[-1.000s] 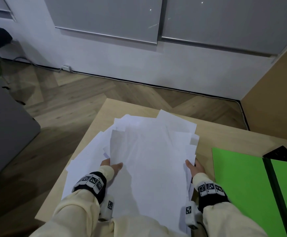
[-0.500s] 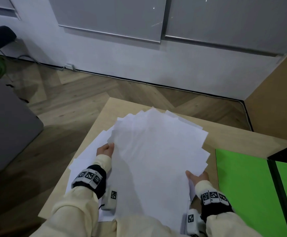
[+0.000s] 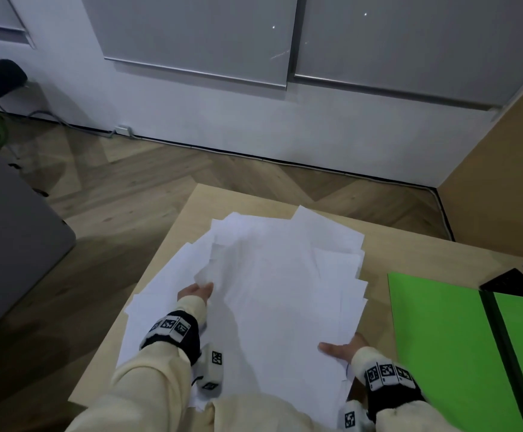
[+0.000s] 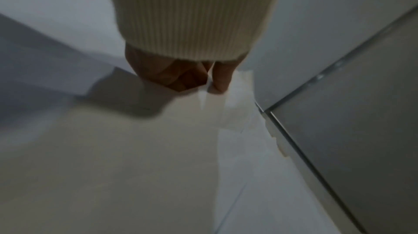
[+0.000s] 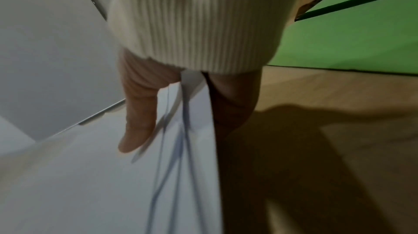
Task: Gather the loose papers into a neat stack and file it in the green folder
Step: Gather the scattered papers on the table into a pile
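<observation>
Both hands, left hand (image 3: 195, 291) and right hand (image 3: 341, 349), grip the fanned papers (image 3: 285, 291); green folder (image 3: 435, 338) lies just beside the right hand.

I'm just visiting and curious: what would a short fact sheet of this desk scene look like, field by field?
Setting: wooden table beside a herringbone floor
Papers: loose white papers fanned unevenly, not yet squared up
Left hand: left hand pinches the pile's left edge, thumb on top
Right hand: right hand holds the near right corner, thumb above, fingers beneath
Folder: green folder lies open on the table to the right, no papers in it
Stage: gathering under way, filing not yet begun
</observation>
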Motion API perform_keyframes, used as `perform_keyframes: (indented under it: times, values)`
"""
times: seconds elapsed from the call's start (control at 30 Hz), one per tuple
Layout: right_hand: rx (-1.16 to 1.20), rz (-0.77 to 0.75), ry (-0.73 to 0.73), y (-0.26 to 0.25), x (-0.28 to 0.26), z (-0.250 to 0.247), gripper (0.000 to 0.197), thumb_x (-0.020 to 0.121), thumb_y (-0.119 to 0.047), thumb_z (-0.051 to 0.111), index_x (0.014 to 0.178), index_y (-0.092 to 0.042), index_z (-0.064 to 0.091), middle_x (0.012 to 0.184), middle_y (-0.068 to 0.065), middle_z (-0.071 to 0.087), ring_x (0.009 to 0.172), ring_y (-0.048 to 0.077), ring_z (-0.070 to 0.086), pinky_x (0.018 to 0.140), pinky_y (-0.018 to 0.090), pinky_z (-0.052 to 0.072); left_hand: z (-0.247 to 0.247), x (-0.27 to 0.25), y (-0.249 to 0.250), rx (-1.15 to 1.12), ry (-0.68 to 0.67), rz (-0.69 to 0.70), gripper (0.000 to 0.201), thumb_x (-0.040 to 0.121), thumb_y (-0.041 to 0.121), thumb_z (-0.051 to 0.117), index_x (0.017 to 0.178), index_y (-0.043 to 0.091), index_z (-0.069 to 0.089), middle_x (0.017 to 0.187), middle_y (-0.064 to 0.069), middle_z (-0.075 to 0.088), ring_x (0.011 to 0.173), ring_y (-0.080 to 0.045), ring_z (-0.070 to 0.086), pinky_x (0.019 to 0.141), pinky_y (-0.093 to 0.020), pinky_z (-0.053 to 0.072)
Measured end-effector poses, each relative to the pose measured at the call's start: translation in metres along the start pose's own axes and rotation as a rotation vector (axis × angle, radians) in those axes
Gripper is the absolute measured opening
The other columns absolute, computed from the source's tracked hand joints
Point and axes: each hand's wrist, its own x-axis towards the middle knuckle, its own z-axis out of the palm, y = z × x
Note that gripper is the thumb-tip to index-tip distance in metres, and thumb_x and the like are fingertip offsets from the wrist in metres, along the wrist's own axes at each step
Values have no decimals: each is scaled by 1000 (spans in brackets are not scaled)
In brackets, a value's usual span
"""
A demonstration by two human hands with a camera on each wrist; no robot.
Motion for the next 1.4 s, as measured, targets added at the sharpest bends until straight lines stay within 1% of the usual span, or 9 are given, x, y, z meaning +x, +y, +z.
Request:
perform_keyframes:
  times: [0.13,0.33,0.7,0.8,0.9,1.1,1.23,1.3,1.4]
  values:
    - [-82,26,57,-3,-11,-2,73,65,-19,83,124,5,49,127,16,58,119,31,55,90,30,41,-1,-5,2,-37,40,-3,59,64,21,82,113,-4,59,70,-12,60,59,-23,54,68,-33,45]
    - [-26,32,254,-2,-13,-17,53,78,-9,72,120,13,50,118,19,60,114,37,56,87,32,41,-21,-3,14,37,120,38,76,78,41,68,138,6,37,135,-19,51,123,-41,48,102,-45,38]
    - [107,-66,284,-11,-13,-32,42,80,-3,68,116,14,55,123,29,59,115,39,56,88,32,40,-8,-8,25,196,-34,64,59,83,47,59,118,-1,58,105,-18,65,104,-37,61,85,-34,46]
    - [69,-45,197,-24,-20,-18,47,84,-13,65,121,13,52,119,13,57,118,35,54,82,27,37,5,-15,12,246,-89,25,75,79,62,52,134,10,49,132,-15,55,125,-34,50,104,-38,40]
    - [-124,28,71,-30,-17,-2,82,77,-48,62,137,2,39,141,10,46,130,27,45,106,30,37,12,-12,-9,256,-147,17,81,64,55,73,124,3,56,115,-19,66,102,-36,63,96,-42,47]
    - [-550,79,160,-48,-9,-16,72,91,-46,46,145,-4,24,152,10,30,139,25,34,111,31,33,6,-13,-19,185,-118,-35,65,66,36,80,114,-4,60,93,-15,65,83,-31,63,83,-35,51]
    - [-638,-87,202,-61,-2,-23,41,77,-45,67,102,-13,63,104,13,65,102,26,59,81,27,45,10,-13,-21,167,-78,-39,73,55,31,88,113,-4,62,107,-21,69,95,-36,67,91,-41,52]
    - [-561,-185,250,-57,2,-26,30,76,-37,71,65,-16,51,69,5,54,78,22,52,66,24,36,8,-15,-20,190,-43,-53,67,61,24,85,116,-4,59,113,-21,66,102,-38,64,93,-39,50]
    - [-483,-186,314,-49,2,-30,32,77,-24,72,60,-14,46,68,5,55,72,20,49,65,22,36,7,-13,-21,171,-23,-61,61,66,17,82,117,-6,57,116,-20,64,105,-39,63,97,-40,48]
